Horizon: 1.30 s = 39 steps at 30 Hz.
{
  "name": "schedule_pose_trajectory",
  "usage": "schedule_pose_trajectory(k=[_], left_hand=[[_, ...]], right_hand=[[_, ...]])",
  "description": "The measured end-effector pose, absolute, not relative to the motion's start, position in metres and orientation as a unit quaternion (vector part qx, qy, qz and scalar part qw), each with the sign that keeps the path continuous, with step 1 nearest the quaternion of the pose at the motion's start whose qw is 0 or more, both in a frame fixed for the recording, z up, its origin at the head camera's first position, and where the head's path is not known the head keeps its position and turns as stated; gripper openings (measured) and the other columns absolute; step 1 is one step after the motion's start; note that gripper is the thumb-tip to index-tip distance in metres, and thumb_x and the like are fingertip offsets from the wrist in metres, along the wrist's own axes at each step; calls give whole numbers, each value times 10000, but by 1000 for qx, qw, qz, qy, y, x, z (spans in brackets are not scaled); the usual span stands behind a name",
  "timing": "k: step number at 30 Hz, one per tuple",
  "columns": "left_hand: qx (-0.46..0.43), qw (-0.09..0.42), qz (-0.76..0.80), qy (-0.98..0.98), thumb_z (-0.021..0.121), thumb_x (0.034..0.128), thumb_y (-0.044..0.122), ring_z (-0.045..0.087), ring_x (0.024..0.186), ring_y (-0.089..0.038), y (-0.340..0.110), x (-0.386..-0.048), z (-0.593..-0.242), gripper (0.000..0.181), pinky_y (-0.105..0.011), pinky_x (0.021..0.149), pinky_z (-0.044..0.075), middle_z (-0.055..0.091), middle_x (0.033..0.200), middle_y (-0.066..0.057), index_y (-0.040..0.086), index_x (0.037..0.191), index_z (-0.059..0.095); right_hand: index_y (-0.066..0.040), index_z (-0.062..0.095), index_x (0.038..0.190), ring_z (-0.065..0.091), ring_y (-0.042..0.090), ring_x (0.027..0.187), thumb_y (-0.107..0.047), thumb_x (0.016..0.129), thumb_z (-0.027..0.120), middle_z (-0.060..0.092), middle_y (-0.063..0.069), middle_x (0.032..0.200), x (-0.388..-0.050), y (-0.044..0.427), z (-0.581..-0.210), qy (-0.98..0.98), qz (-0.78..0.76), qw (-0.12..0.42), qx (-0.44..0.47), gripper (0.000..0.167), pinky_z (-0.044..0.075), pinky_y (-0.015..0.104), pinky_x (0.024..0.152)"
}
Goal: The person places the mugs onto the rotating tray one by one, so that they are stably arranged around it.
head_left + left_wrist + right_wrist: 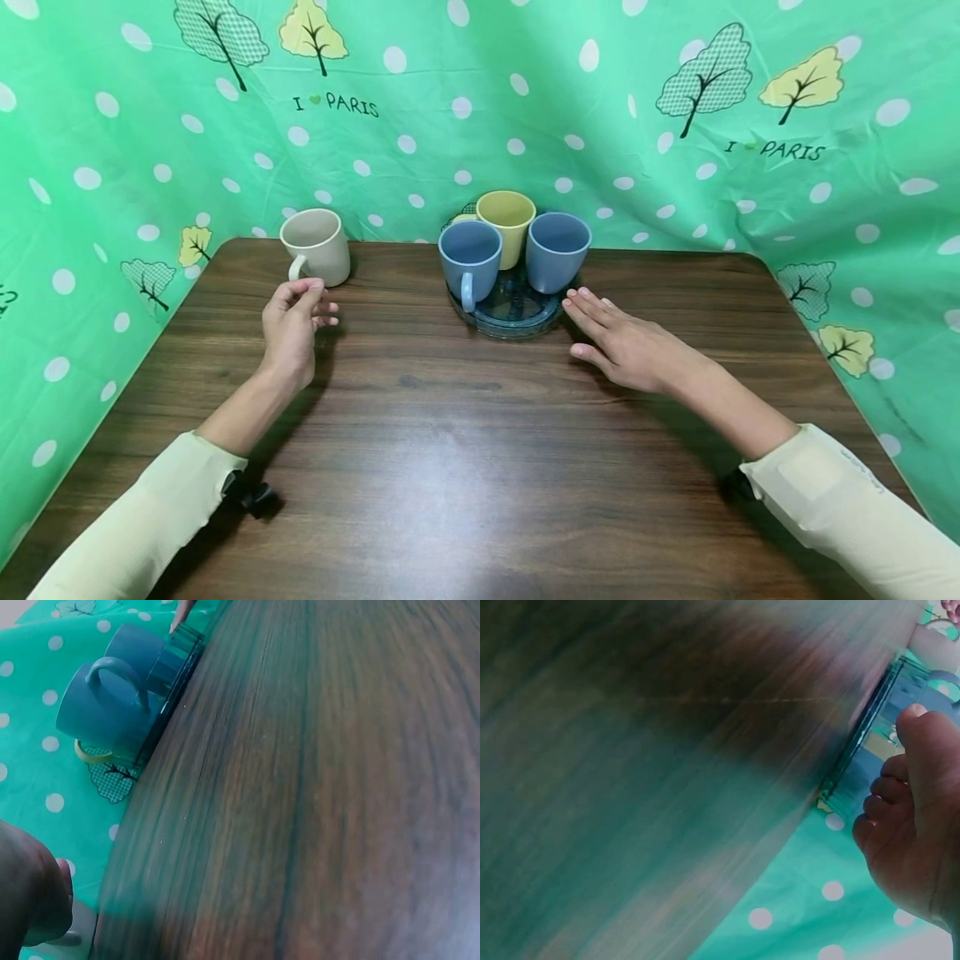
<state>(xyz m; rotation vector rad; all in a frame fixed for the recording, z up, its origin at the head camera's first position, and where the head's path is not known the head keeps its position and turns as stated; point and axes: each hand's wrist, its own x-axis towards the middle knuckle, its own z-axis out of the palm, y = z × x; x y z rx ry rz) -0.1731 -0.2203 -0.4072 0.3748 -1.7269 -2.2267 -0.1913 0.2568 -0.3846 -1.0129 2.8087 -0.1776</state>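
Note:
An off-white mug (318, 247) stands upright at the back left of the table. My left hand (291, 329) pinches at its handle with thumb and index finger, its other fingers loosely spread; the hand hides the handle's lower part. In the left wrist view that hand (34, 889) covers part of the handle (66, 939). A round dark glass tray (517, 329) carries a blue mug (467, 258) with its handle forward, a second blue mug (558, 250) and a yellow mug (513, 208) behind. My right hand (626, 342) lies straight-fingered, fingertips at the tray's right rim; contact is unclear.
The brown wood-grain table (442, 467) ends behind the mugs at a green dotted curtain (517, 108) with tree prints, which also hangs along both sides. A small black device (258, 498) shows at the left wrist.

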Motion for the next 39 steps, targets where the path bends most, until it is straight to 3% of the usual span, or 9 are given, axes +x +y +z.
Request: schedule_pose_trajectory(k=[12,39], left_hand=[[151,191,-788,-566,663,1138,107,664,698,-91,-237,-181,-406,78,-188,612,577,591,1048,-19,139,1092,609],[184,179,-780,-570,670,1145,209,612,711,-98,-252,-196,-412,158,-182,593,544,520,1151,-22,164,1151,518]], right_hand=[[-56,272,1785,191,409,1767,-396,1215,521,219,191,1885,-188,252,-383,936,-59,80,-338,709,267,623,1417],[-29,292,1772,220,425,1755,-366,1214,533,236,209,1873,-185,248,-378,935,-53,81,-340,695,289,623,1409]])
